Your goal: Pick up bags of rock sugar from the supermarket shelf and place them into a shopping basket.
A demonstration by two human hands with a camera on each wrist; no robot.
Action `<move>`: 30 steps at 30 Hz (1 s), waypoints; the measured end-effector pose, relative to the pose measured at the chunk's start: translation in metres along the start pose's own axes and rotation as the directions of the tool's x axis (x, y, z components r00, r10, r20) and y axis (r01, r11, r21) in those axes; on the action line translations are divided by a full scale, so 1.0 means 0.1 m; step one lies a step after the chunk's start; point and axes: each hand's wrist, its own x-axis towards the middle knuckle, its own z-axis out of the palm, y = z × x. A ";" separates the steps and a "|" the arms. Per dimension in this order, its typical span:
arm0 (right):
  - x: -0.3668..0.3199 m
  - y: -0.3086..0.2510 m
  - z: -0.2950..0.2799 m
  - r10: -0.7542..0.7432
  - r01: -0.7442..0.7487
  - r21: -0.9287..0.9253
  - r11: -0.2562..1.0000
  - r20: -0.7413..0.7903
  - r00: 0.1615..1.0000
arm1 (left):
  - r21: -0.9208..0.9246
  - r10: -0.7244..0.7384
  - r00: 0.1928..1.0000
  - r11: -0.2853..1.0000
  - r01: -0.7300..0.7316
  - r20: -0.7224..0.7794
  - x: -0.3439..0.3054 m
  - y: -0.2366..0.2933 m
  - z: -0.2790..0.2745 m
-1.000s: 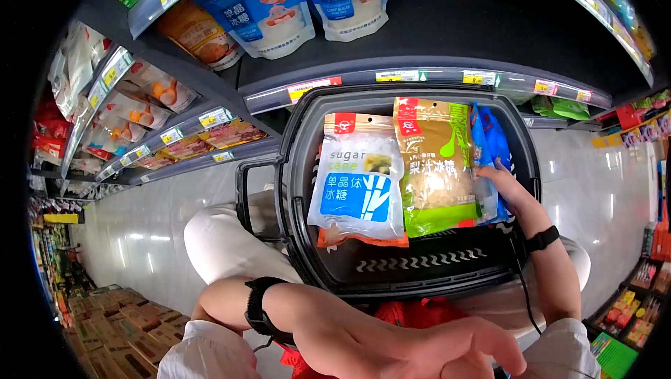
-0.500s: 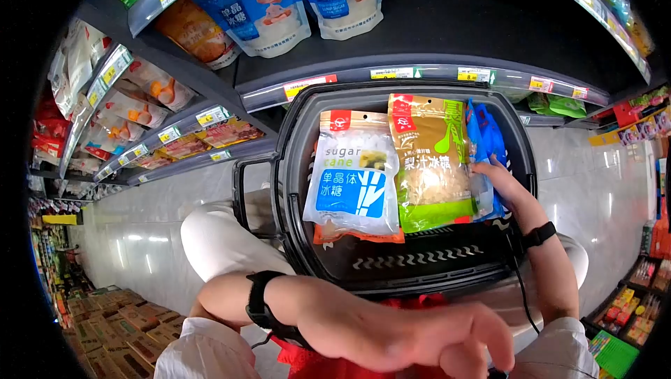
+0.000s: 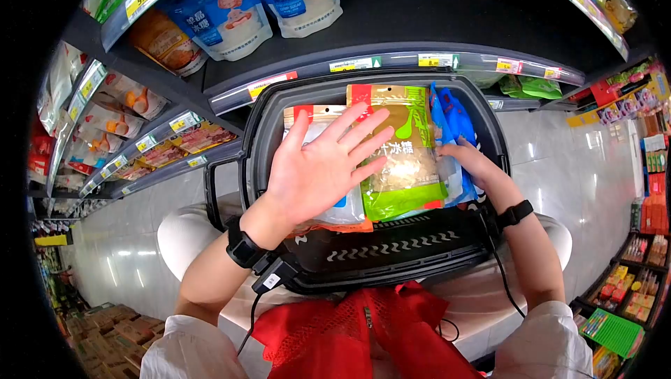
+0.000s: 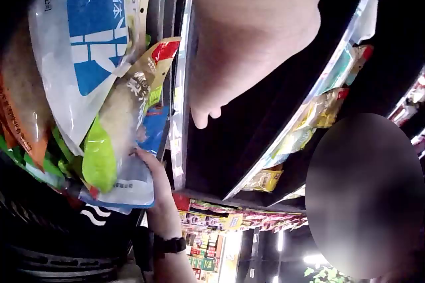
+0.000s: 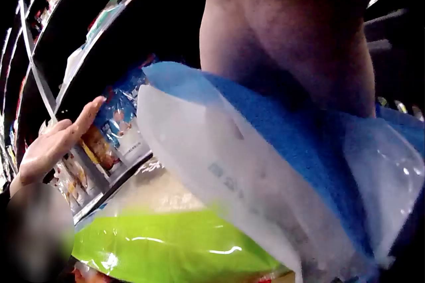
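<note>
My left hand is raised with spread fingers over a white "sugar cane" bag of rock sugar, hiding much of it in the head view. Nothing is in that palm. Beside it, a gold and green bag of rock sugar leans in the dark basket. Along the basket's right side stand blue and white bags. My right hand holds one of these blue bags by its side, fingers at the edge next to the gold bag. In the right wrist view, the blue and white plastic hides the fingertips.
Behind the basket runs a dark shelf with blue lump sugar pouches at its left and price tags along its edge. More bagged goods fill shelves on the left. Cartons lie at the lower left. A cable hangs from the right wrist.
My left hand has risen from low in front of my body to above the white bag, fingers spreading. The right hand stays at the blue bag. The head view has shifted, moving the basket leftward.
</note>
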 end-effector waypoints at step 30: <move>1.51 -2.51 0.93 -0.718 0.739 -0.012 0.674 -0.247 0.651 | 0.059 0.461 0.885 0.887 -0.457 -0.072 -0.47 0.92 0.05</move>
